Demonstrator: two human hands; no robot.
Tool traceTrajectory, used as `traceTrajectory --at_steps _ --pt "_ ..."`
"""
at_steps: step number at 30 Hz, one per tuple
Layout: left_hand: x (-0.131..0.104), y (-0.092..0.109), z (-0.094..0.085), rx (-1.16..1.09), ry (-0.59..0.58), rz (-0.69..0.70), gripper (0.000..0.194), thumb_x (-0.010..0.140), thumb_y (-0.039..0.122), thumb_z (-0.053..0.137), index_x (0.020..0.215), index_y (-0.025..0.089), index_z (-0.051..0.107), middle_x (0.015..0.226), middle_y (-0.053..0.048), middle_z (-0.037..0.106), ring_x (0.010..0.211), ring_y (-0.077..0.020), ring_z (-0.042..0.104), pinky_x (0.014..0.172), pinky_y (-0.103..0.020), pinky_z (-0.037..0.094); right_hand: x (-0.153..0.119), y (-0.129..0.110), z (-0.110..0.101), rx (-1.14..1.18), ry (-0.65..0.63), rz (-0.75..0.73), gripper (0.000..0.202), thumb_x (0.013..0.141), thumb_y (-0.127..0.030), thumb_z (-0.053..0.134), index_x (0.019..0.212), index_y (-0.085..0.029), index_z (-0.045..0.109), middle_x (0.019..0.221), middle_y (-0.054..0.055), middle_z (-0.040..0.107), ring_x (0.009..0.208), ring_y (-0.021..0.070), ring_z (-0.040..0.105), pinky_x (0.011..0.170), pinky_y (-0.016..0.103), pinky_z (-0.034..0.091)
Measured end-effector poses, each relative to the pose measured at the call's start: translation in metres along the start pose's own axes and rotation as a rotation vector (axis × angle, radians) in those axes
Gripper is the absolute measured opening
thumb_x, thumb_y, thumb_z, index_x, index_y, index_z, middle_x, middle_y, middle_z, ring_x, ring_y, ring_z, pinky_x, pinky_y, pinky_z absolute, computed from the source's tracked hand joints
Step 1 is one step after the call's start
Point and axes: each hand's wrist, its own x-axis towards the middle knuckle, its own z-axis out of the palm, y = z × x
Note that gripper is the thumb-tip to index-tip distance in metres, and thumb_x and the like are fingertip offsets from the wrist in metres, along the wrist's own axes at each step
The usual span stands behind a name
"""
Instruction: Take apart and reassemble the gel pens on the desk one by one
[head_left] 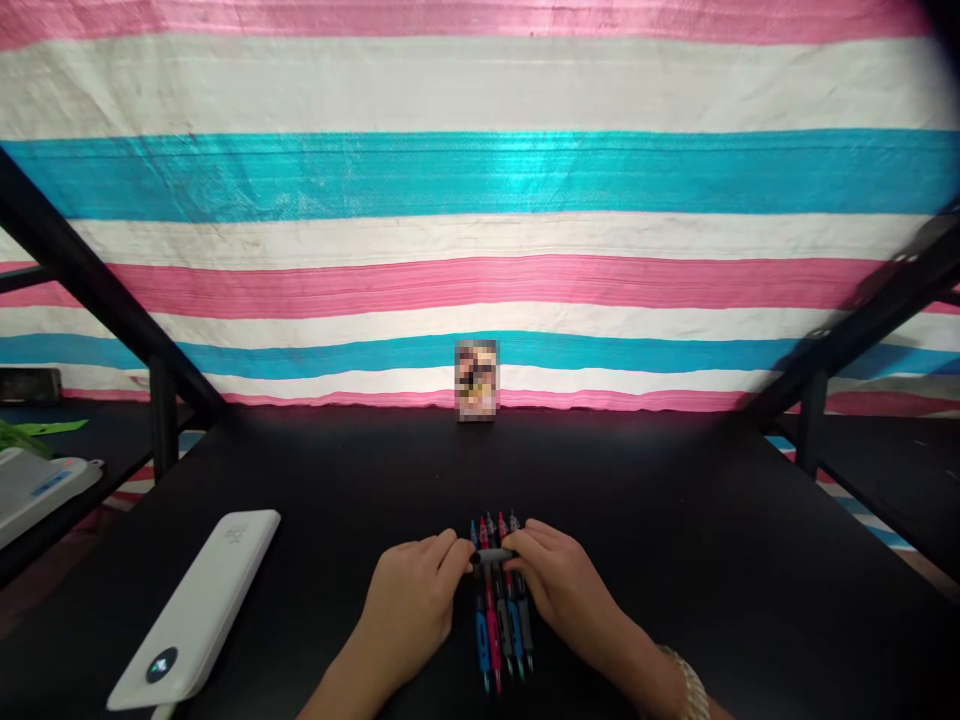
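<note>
Several pens (504, 625) in blue, pink and grey lie side by side on the black table (360, 470), pointing away from me. Across their upper part lies a short grey pen-like piece (493, 555). My left hand (420, 590) pinches its dark left end between thumb and fingers. On the other side, my right hand (559, 580) has its fingers closed on the right end, close against the rightmost pens. The fingertips partly hide both ends of the piece.
At the left lies a white power bank (202, 600) with a round display. A small pixelated picture box (477, 382) stands at the table's back edge, before a striped sheet (480, 180). Black frame bars (112, 285) slope at both sides. A white device (45, 490) sits far left.
</note>
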Motion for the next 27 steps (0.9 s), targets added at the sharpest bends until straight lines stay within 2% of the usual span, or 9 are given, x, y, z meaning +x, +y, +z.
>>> traceTrajectory --at_steps 3,5,7,9,14,18,21,25,27 --pt "0.001 0.0 -0.007 -0.105 -0.053 -0.051 0.031 0.1 0.01 0.037 0.095 0.017 0.066 0.074 -0.003 0.07 0.057 -0.0195 0.068 0.052 -0.029 0.051 -0.004 -0.001 0.0 -0.007 0.045 -0.007 0.027 0.102 -0.017 0.043 0.091 -0.02 0.066 0.079 0.008 0.067 0.075 0.024 0.055 0.067 0.034 0.043" --pt "0.0 -0.003 -0.015 -0.147 -0.008 -0.088 0.021 0.102 0.022 0.048 0.107 0.018 0.067 0.084 -0.005 0.074 0.068 -0.022 0.071 0.061 -0.032 0.057 -0.007 -0.002 -0.005 0.028 0.066 0.02 0.021 0.102 -0.019 0.047 0.093 -0.021 0.066 0.08 0.006 0.067 0.074 0.0223 0.057 0.068 0.032 0.045" --pt "-0.005 -0.007 -0.021 -0.261 0.06 -0.168 0.024 0.098 0.029 0.06 0.12 0.02 0.066 0.098 -0.007 0.076 0.081 -0.0222 0.073 0.071 -0.032 0.06 -0.01 -0.004 -0.01 0.12 0.092 0.096 0.018 0.101 -0.021 0.051 0.09 -0.022 0.066 0.079 0.003 0.066 0.071 0.0194 0.058 0.066 0.029 0.045" --pt "-0.011 -0.008 -0.024 -0.463 0.132 -0.3 0.024 0.096 0.025 0.064 0.119 0.024 0.068 0.1 -0.005 0.077 0.08 -0.0182 0.073 0.072 -0.026 0.06 -0.013 -0.008 -0.013 0.243 0.103 0.193 0.02 0.101 -0.027 0.054 0.085 -0.023 0.064 0.074 0.0 0.061 0.065 0.0165 0.054 0.06 0.027 0.042" --pt "-0.027 0.007 -0.01 -0.889 0.265 -0.739 0.008 0.089 0.026 0.07 0.092 0.022 0.076 0.069 0.002 0.071 0.057 -0.014 0.069 0.057 -0.02 0.057 -0.02 -0.013 -0.002 0.488 0.102 0.303 0.039 0.105 -0.044 0.046 0.073 -0.022 0.055 0.063 -0.004 0.047 0.056 0.0132 0.042 0.053 0.025 0.034" --pt "-0.035 0.02 0.005 -1.099 0.347 -0.993 0.02 0.088 0.038 0.073 0.089 0.018 0.075 0.067 0.0 0.07 0.056 -0.0143 0.065 0.058 -0.022 0.054 -0.021 -0.013 0.011 0.554 0.197 0.342 0.026 0.1 -0.041 0.055 0.084 -0.023 0.064 0.073 -0.001 0.058 0.063 0.0153 0.053 0.059 0.026 0.042" --pt "-0.04 0.023 0.012 -1.182 0.376 -1.035 0.026 0.087 0.042 0.074 0.092 0.017 0.074 0.069 -0.002 0.071 0.059 -0.0146 0.065 0.06 -0.023 0.054 -0.023 -0.015 0.016 0.665 0.238 0.378 0.02 0.095 -0.042 0.064 0.103 -0.023 0.068 0.086 0.003 0.068 0.074 0.019 0.063 0.066 0.028 0.048" --pt "-0.042 0.024 0.017 -1.18 0.419 -1.029 0.021 0.086 0.039 0.076 0.092 0.018 0.075 0.069 0.0 0.069 0.063 -0.0142 0.065 0.064 -0.022 0.054 -0.025 -0.016 0.017 0.834 0.237 0.447 0.045 0.101 -0.055 0.05 0.077 -0.019 0.063 0.062 0.0 0.058 0.052 0.0131 0.049 0.048 0.024 0.037" --pt "-0.042 0.024 0.017 -1.17 0.417 -0.989 0.019 0.086 0.038 0.076 0.09 0.019 0.075 0.069 0.001 0.067 0.062 -0.0132 0.063 0.063 -0.021 0.053 -0.026 -0.015 0.016 0.864 0.256 0.462 0.046 0.099 -0.055 0.054 0.072 -0.019 0.06 0.06 -0.002 0.055 0.051 0.0117 0.045 0.048 0.024 0.034"
